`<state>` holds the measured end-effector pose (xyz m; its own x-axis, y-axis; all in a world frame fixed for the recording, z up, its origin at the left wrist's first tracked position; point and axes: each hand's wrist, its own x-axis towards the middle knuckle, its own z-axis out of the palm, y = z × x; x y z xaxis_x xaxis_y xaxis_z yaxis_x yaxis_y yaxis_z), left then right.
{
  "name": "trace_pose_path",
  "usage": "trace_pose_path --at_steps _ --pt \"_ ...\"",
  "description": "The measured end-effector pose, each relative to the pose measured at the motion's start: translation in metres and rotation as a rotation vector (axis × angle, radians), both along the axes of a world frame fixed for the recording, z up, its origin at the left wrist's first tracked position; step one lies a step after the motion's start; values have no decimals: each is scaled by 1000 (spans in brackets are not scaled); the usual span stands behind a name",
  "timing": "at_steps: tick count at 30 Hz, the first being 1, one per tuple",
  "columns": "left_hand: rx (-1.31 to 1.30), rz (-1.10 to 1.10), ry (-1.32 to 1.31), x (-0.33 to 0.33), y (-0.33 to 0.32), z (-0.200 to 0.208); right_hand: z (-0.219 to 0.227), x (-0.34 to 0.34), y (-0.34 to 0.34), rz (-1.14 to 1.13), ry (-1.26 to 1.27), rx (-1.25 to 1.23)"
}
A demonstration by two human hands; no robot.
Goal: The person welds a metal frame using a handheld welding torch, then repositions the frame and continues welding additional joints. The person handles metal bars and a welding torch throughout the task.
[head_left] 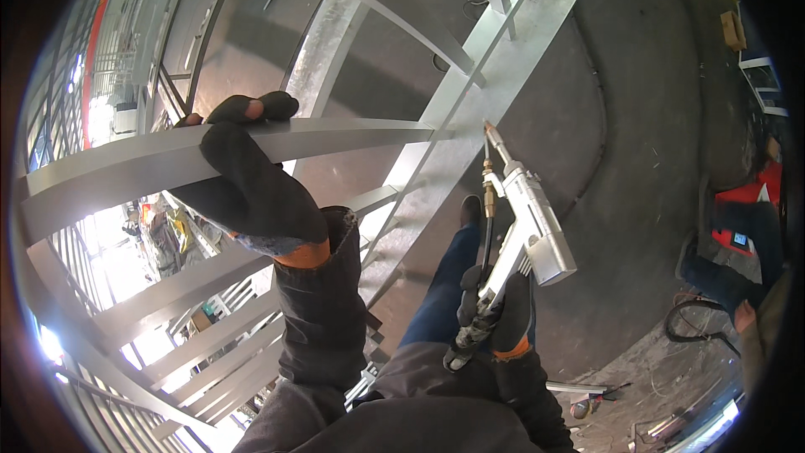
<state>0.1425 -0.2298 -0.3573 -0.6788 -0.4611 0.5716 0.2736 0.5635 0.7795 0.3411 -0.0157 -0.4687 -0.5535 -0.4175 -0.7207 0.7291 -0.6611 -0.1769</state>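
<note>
My left hand (262,189), in a dark glove with a fingertip bare, is wrapped round a grey metal bar (335,138) of a large barred frame. That bar runs to the frame's wide flat beam (495,80). My right hand (485,310), also gloved, grips a silver-white handheld laser welding gun (541,239) by its handle. A thin wire-feed tube (488,193) runs along the gun's side. The gun's copper nozzle (495,136) points up toward the flat beam, near the bar's joint. Whether the tip touches the metal, I cannot tell.
Further bars (184,285) of the frame fill the left side. A dark cable (599,109) lies across the grey floor. At right, another person's hand (744,316) and legs show beside a red machine (746,201). A cardboard box (733,31) stands far right.
</note>
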Motion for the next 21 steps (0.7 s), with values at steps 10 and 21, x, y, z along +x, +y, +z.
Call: trace_pose_path --at_steps 10,21 --pt "-97 -131 20 -20 71 -35 -23 10 -9 -145 -10 -192" --pt "-165 -110 13 -26 74 -27 -25 18 -23 -121 -103 -79"
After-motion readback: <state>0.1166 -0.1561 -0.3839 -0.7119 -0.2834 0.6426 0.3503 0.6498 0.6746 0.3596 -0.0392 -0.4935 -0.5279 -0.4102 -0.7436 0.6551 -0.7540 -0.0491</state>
